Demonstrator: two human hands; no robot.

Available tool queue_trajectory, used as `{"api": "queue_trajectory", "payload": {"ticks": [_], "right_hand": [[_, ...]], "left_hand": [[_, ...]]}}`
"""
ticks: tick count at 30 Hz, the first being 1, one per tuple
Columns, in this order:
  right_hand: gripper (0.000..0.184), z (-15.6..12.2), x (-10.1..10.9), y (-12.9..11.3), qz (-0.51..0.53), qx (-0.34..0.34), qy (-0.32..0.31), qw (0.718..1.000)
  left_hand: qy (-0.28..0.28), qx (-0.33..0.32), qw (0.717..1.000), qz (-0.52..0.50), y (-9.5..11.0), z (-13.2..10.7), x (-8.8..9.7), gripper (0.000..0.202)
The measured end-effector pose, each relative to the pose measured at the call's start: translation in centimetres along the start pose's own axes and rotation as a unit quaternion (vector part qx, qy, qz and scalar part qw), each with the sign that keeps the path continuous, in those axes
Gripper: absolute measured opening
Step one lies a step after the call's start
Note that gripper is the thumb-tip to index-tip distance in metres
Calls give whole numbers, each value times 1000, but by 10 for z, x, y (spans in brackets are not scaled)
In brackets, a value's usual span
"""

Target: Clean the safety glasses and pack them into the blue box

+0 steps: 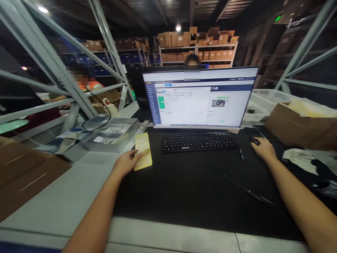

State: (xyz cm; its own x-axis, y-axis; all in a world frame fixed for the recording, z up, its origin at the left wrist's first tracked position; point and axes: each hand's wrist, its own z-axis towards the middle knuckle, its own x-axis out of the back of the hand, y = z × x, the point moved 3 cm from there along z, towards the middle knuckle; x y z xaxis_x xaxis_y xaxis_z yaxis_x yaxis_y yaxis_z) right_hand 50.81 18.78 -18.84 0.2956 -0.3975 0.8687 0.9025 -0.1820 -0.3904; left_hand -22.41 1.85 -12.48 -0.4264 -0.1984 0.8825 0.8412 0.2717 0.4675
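My left hand (pixel 125 163) rests at the left edge of a black desk mat (pixel 181 193), with its thumb and fingers closed on the edge of a yellow printed paper slip (pixel 143 162). The slip lies on the mat, its print too small to read. Over on the right, my right hand (pixel 264 149) is wrapped round a black computer mouse (pixel 255 141). Between the hands sits a black keyboard (pixel 198 141), and behind it stands a lit monitor (pixel 184 109) with several windows and a small photo on screen.
A pen (pixel 240 153) and a thin black tool (pixel 256 196) lie on the mat. Grey metal trays (pixel 113 135) are at left. At right are a cardboard box (pixel 297 128) and a white cloth (pixel 300 160). People are beyond the frame posts (pixel 105 45) and monitor.
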Motion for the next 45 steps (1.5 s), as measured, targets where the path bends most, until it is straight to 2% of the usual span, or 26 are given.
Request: {"api": "queue_trajectory", "payload": {"ticks": [5, 8, 11, 15, 27, 34, 40, 45], "right_hand": [[58, 9, -8, 12, 4, 11, 1, 1000], [58, 13, -12, 19, 8, 27, 10, 1000], [58, 18, -16, 26, 16, 37, 16, 999], [62, 21, -19, 29, 12, 42, 15, 999], [63, 10, -12, 11, 9, 22, 28, 999], [58, 12, -19, 12, 10, 40, 63, 997], [56, 12, -20, 12, 2, 48, 69, 996], [57, 12, -20, 13, -5, 35, 61, 998]], "left_hand": [[1, -4, 1000, -22, -2, -2, 0, 76], [-15, -67, 997, -19, -8, 1, -5, 83], [-66, -137, 988, -16, -12, 4, -16, 97], [-86, -126, 988, -10, -17, 8, -24, 95], [-70, -98, 993, 21, -16, 10, -17, 97], [-59, -115, 991, 14, -19, 14, -17, 97], [-47, -124, 991, -11, -25, 18, -18, 87], [-57, -120, 991, -7, -27, 18, -15, 94]]}}
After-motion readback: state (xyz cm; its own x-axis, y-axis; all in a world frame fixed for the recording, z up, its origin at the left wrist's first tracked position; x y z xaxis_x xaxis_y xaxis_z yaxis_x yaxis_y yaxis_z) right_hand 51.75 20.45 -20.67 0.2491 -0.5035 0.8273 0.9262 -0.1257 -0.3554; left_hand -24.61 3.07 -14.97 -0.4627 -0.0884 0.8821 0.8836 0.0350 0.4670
